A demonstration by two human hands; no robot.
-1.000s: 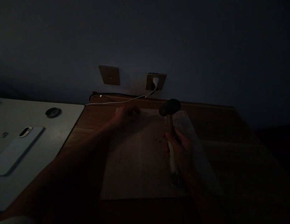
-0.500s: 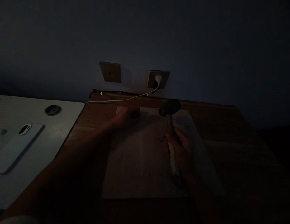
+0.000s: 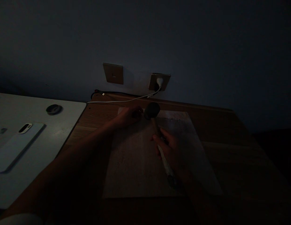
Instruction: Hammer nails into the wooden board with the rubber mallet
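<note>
You have the hammer (image 3: 165,161) over the far half of the pale board (image 3: 131,165), which lies on the wooden bench (image 3: 213,125). Your right grip (image 3: 168,146) is wrapped around the handle's upper half. Your left grip (image 3: 128,115) is curled at the board's far left corner, just beside the hammer's head; you cannot tell from here whether it pinches anything (the light is very poor).

Expect the hammer to feel head-heavy: the dark, blunt head looks dense, though whether it is rubber or metal you can't tell. The handle seems stiff, probably wood, not fragile and unlikely to slip in a dry palm. Holding it high, as you do, should give you control; lower down, nearer the butt, would give more swing.

Its long axis slants across the board, the head pointing away from you and leftward, the butt back toward you and rightward. The head itself sits crosswise on the handle.
</note>
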